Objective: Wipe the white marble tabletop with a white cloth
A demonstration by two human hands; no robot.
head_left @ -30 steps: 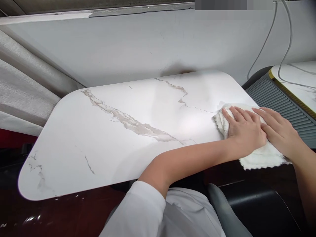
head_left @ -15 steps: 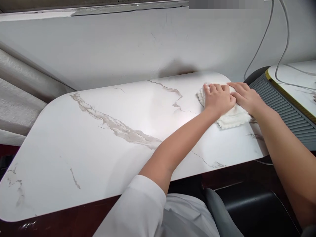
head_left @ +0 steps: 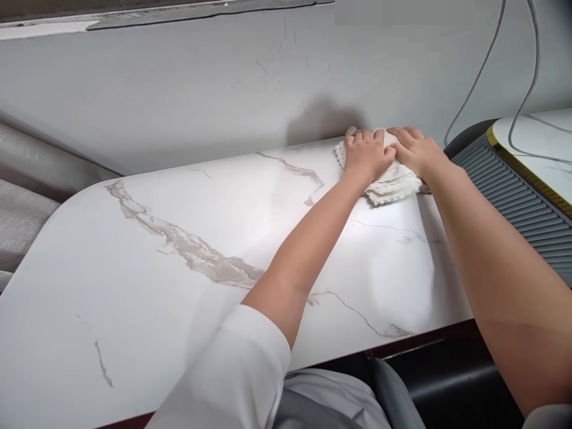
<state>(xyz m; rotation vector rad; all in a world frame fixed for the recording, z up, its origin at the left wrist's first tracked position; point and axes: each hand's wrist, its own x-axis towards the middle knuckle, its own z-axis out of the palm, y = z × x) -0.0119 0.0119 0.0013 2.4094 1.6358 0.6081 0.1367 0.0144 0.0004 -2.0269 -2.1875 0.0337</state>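
A folded cream cloth (head_left: 395, 183) with scalloped edges lies on the far right part of a white marble-patterned tabletop (head_left: 147, 310). My left hand (head_left: 367, 156) presses on the cloth from above, its fingers bent over the far edge. Right beside it, my right hand (head_left: 416, 152) bears down on the cloth's right side, and the thumbs almost meet. Some fingertips are hidden in the fabric. Both forearms reach across the table from the near side.
Behind the table stands a grey wall (head_left: 201, 89), close to the cloth. To the right are a grey ribbed panel (head_left: 513, 202), a second white tabletop (head_left: 549, 134) and hanging cables (head_left: 531, 77). A black seat (head_left: 451, 381) is below the near edge; pale curtain-like fabric (head_left: 27, 202) hangs left.
Both hands and the cloth have moved away from me and slightly left, toward the wall-side edge. The cloth now looks more bunched. The view has shifted a little too.
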